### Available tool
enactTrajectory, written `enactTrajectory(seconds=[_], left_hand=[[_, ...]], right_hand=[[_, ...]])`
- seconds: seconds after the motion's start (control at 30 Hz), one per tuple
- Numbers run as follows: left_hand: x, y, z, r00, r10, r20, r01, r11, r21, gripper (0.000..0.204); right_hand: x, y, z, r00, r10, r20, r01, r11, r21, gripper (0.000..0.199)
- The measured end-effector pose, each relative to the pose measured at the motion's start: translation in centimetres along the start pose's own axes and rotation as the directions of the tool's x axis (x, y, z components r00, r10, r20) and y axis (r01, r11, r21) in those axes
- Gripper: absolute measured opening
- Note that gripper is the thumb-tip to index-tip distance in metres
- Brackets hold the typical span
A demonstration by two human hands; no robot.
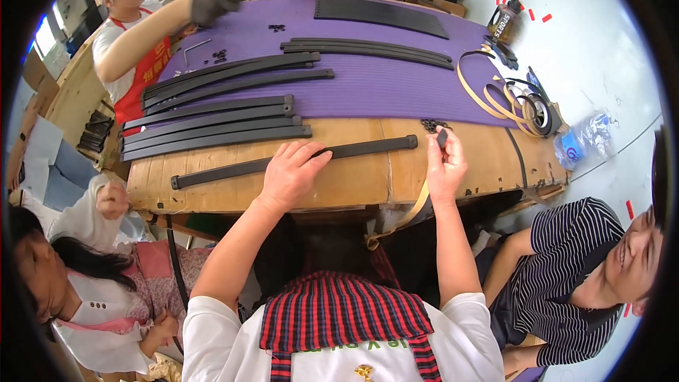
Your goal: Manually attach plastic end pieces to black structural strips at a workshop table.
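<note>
A long black slat (293,162), lying crosswise along the worktop's (353,184) near edge, is being pressed flat by the spread left hand (291,173), while a small black piece (442,138) is being pinched in the right hand (445,166) beside the slat's right end.

Long black strip (297,159) and small black piece (442,139) on the cardboard-topped table.
The strip is flat, narrow and matte black, with a squared cap at each end; it lies slightly slanted across the bare cardboard, its right end higher, nearest the table's front edge. The small piece is dark, short and slim, raised upright just beyond the strip's right end.
</note>
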State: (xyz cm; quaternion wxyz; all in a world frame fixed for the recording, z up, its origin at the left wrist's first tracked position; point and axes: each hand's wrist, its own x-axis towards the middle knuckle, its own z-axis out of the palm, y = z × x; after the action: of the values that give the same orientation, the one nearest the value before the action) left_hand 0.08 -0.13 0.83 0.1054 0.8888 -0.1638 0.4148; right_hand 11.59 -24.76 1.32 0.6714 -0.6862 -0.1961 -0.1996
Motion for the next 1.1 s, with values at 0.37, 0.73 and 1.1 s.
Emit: enactTrajectory(seconds=[0.37, 0.73, 1.1], left_hand=[[-0.6, -0.7, 0.3, 0.996, -0.084, 0.042, 0.085, 0.996, -0.035, 0.027], [-0.8, -0.2, 0.2, 0.991, -0.128, 0.036, 0.130, 0.989, -0.069, 0.024], [-8.9, -4.7, -10.8, 0.842, -0.391, -0.371, 0.511, 0.797, 0.320, 0.031]], right_hand=[[-0.4, -0.1, 1.1, 0.865, -0.389, 0.317, 0.502, 0.676, -0.539, 0.022], [-0.5, -0.7, 1.1, 0.831, -0.379, 0.407, 0.555, 0.620, -0.555, 0.017], [0.3, -0.4, 0.9, 0.818, -0.371, 0.439, 0.572, 0.603, -0.556, 0.018]])
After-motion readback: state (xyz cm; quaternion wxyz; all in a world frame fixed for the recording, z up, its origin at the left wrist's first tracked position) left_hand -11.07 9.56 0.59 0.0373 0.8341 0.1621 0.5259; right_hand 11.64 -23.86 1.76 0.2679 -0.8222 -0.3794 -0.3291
